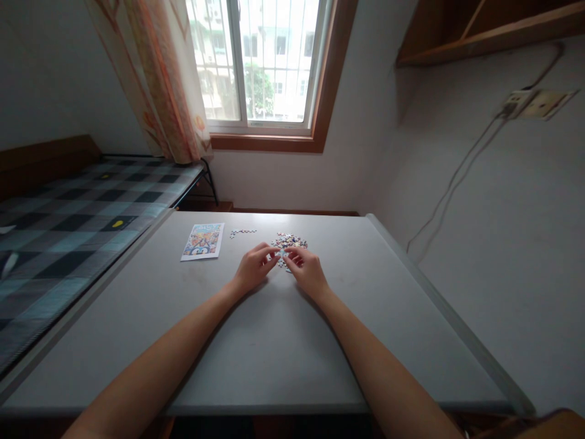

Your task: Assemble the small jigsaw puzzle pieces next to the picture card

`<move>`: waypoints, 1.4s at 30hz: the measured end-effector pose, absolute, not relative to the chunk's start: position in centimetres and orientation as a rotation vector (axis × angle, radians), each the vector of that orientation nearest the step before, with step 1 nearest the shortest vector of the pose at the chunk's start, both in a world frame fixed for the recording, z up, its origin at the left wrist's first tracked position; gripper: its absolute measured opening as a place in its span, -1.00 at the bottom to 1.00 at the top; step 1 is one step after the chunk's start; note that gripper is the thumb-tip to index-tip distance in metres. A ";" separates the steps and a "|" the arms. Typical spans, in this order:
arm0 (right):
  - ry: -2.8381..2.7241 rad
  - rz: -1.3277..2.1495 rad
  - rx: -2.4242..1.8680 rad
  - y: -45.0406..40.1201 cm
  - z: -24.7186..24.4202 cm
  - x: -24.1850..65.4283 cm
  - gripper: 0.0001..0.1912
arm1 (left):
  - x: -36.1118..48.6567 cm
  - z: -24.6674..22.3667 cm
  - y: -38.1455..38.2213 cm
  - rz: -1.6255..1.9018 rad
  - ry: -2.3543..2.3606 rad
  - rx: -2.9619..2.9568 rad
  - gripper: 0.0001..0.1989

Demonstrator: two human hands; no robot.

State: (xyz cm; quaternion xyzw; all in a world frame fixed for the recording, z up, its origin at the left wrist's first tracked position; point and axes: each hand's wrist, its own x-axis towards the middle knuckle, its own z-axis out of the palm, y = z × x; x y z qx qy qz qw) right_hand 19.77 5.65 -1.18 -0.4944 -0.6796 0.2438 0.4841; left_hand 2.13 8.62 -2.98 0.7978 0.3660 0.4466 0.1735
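Note:
My left hand (256,267) and my right hand (307,269) meet fingertip to fingertip at the near side of a heap of jigsaw pieces (292,241). Between them is a small pale-blue jigsaw piece (282,253), pinched by the fingers of both hands; whether it is one piece or two joined I cannot tell. A few loose pieces lie just under the fingers, partly hidden. Left of the heap, a short L-shaped strip of joined pieces (244,231) lies flat. Beyond my left hand rests a colourful printed picture sheet (203,241).
The grey-white table (274,353) has raised edges on its left and right sides. A bed with a checked cover (137,183) stands to the left. Behind are a curtain (169,79) and a window (274,67). A cable (450,183) hangs down the right wall.

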 end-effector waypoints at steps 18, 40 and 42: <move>-1.659 0.591 -1.208 5.7 -1.3 19.8 -0.81 | 2.0 -3.2 8.7 1.260 1.039 2.275 -0.79; -1.671 0.554 -1.220 5.7 -1.3 19.8 -0.80 | 2.2 -2.9 8.8 1.366 1.150 2.187 -0.84; -1.682 0.552 -1.210 5.8 -1.4 19.8 -0.80 | 2.1 -2.9 8.8 1.371 1.155 2.182 -0.84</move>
